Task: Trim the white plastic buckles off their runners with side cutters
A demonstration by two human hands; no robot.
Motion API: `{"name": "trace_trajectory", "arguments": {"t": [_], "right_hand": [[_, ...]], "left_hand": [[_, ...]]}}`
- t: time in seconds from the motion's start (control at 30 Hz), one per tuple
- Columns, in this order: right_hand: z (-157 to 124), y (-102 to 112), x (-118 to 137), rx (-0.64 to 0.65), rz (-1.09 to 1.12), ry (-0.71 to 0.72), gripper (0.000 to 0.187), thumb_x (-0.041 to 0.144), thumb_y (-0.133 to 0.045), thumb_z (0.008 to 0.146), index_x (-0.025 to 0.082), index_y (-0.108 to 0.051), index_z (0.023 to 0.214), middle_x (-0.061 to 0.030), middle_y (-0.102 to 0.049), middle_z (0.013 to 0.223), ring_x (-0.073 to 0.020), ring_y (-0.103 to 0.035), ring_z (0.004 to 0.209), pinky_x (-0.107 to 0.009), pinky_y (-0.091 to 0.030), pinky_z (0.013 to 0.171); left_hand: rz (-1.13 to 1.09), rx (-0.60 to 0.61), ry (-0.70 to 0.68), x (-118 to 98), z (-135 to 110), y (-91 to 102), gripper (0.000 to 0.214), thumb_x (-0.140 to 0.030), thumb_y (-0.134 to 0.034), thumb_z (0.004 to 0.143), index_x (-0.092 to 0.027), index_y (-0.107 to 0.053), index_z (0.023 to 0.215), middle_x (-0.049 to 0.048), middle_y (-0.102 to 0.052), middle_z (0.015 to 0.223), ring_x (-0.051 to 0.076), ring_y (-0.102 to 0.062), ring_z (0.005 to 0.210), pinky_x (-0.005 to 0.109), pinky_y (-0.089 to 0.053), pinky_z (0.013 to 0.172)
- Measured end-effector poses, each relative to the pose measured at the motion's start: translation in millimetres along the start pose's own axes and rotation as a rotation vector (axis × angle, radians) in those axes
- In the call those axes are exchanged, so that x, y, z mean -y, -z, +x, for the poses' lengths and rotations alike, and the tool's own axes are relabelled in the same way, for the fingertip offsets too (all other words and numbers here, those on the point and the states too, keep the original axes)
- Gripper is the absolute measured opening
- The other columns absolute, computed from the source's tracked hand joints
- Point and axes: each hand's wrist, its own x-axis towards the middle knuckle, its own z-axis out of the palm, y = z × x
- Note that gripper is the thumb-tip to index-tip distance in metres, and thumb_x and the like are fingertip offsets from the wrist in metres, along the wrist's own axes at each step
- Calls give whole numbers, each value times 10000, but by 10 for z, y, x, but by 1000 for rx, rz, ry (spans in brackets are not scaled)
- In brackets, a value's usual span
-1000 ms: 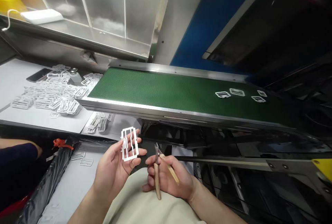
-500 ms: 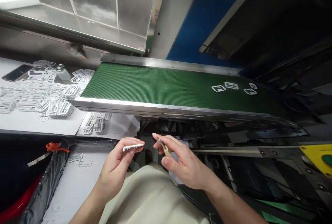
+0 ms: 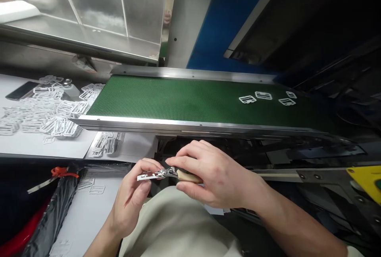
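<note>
On the green conveyor belt [image 3: 178, 98] before me lie four white frames [image 3: 263, 96]; off to the left, a white-topped bench [image 3: 44, 147] carries a heap of white frames [image 3: 50, 118] and a dark phone [image 3: 22, 90].

The scene is seen through one camera only, which is worn on the person's head, so the view is taken from above the beige garment [image 3: 175, 221] on the chest. It is directed forward and downward. The left hand [image 3: 131, 193] and right hand [image 3: 217, 173] are seen close to the lens, in the lower part of the frame. Just beyond them, a green conveyor belt [image 3: 190, 102] is seen across the middle, with a white-covered table [image 3: 59, 147] at the left and stainless steel panels [image 3: 98, 10] farther away at the top.
</note>
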Motion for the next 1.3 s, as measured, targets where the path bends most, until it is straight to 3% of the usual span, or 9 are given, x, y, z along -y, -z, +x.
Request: {"name": "trace_trajectory", "arguments": {"t": [0.13,0.43,0.77,1.3], "right_hand": [[35,17,-66,-34,-37,45,396,401,-780,1042,161,-769,1357,-90,-768,1167,-222,-669,1003,-382,-509,927],[81,44,-55,-41,-85,78,381,419,-758,1056,175,-770,1348,-79,-756,1148,-209,-651,959,-374,-488,888],[98,59,-54,-57,-147,90,355,430,-744,1062,192,-774,1323,-68,-748,1120,-209,-641,938,-369,-471,851],[124,-27,-46,-41,-163,139,292,401,-722,1086,214,-783,1303,-34,-727,1036,-171,-639,848,-328,-473,774]], "left_hand": [[79,-37,-39,-31,38,-45,296,-532,-521,1121,-295,-692,1169,33,-650,1178,211,-608,1097,273,-487,969],[246,-94,-192,-32,134,-73,277,-505,-531,1134,-293,-707,1107,16,-683,1065,184,-646,1020,265,-505,916],[358,-82,-225,45,120,-16,194,-410,-536,1145,-281,-678,1115,17,-677,1036,184,-656,979,296,-511,890],[441,-97,-278,-27,80,11,218,-432,-523,1151,-282,-668,1089,2,-686,992,157,-661,903,275,-508,807]]}}
